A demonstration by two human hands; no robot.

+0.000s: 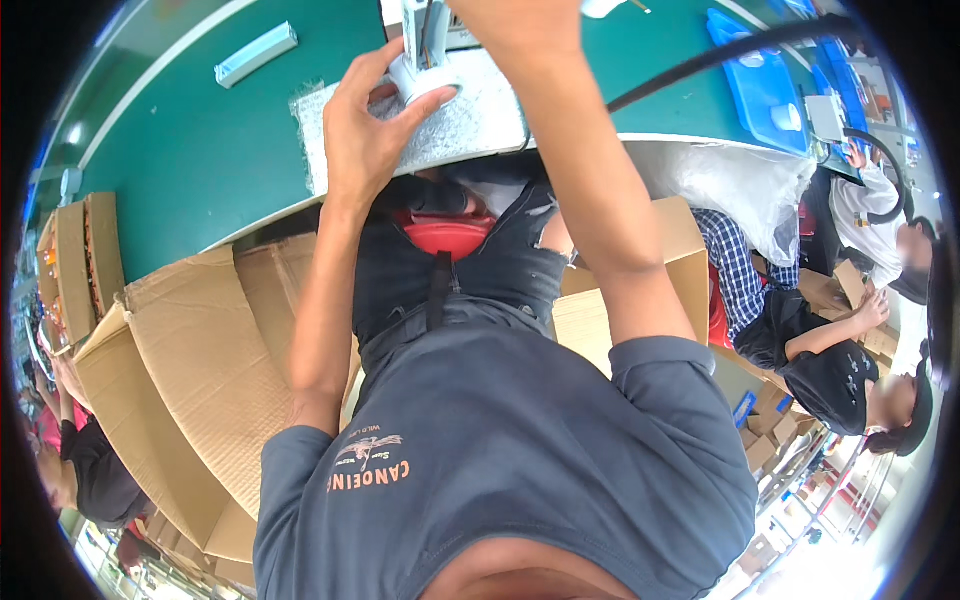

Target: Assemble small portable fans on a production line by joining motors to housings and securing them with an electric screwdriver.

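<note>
At the top middle, my left hand (362,125) curves its thumb and fingers around the round lower end of a white plastic housing (412,78). The housing has a narrow open body in which dark, thin parts show. It stands at a sheet of clear bubble wrap (480,105) on the green table (190,150). My right hand (525,25) is raised beside the housing's upper part, to its right. The upper edge of the view cuts off its fingers, so whether they hold anything is hidden.
A long pale plastic piece (256,55) lies at the table's left. A dark cable (730,55) crosses toward a blue tray (765,95) on the right. Open cardboard boxes (190,380) stand beside my legs. Other people (820,350) sit at right and left.
</note>
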